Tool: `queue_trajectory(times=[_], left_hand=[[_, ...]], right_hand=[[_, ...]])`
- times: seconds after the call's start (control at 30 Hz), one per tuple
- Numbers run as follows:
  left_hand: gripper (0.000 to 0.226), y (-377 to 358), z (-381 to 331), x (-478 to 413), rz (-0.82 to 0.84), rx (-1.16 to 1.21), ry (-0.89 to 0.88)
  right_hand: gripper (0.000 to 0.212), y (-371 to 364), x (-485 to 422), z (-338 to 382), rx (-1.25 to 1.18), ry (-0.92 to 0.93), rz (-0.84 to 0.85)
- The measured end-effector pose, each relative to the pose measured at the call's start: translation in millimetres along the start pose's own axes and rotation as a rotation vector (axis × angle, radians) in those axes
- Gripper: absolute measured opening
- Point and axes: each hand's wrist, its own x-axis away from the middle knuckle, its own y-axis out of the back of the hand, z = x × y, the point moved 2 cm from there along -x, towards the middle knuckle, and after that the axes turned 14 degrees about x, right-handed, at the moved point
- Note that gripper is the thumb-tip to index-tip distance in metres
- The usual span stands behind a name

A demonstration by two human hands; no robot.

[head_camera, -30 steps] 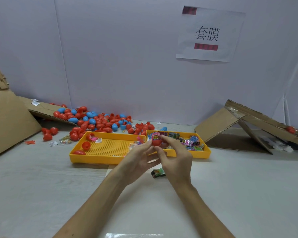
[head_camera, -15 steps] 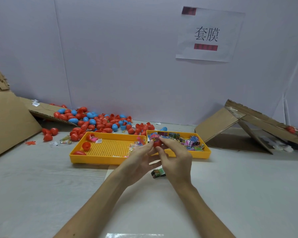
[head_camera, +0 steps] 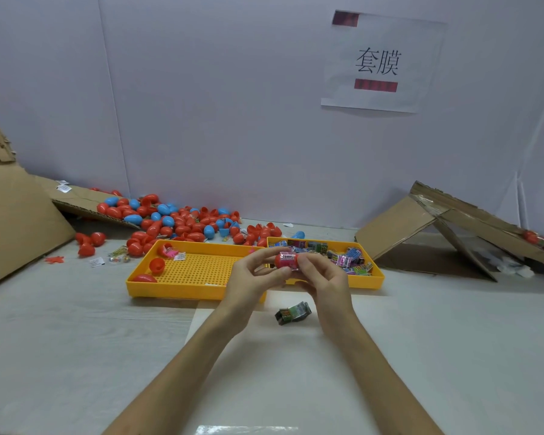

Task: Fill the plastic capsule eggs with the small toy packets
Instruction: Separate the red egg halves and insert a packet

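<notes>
Red capsule egg (head_camera: 280,262) with a shiny pink packet (head_camera: 290,257) poking out, pinched by left hand (head_camera: 252,279) and right hand (head_camera: 324,279).

The only writing that can be read is the two black characters 套膜, printed on a white paper sheet (head_camera: 383,62) on the wall above and behind the yellow tray (head_camera: 358,282). An upper red bar (head_camera: 345,19) and a lower red bar (head_camera: 376,85) on that sheet are blurred beyond reading. The toy packets (head_camera: 343,260) in the tray and the white slips (head_camera: 96,262) well left of it bear print too small to make out.
</notes>
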Motion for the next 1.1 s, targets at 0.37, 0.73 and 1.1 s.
queue_trajectory(times=[0.37, 0.73, 1.1], left_hand=[[0.025, -0.4, -5.0, -0.6, -0.028, -0.004, -0.038], [0.022, 0.3, -3.5, 2.0, -0.158, -0.379, -0.352], [0.010, 4.9, -1.6, 0.4, -0.238, -0.388, -0.320]], right_hand=[[0.022, 1.2, -3.5, -6.9, -0.046, -0.034, 0.040], [0.024, 1.4, -1.9, -9.0, 0.185, 0.149, -0.101], [0.027, 0.3, 1.5, -9.5, 0.271, 0.229, -0.174]])
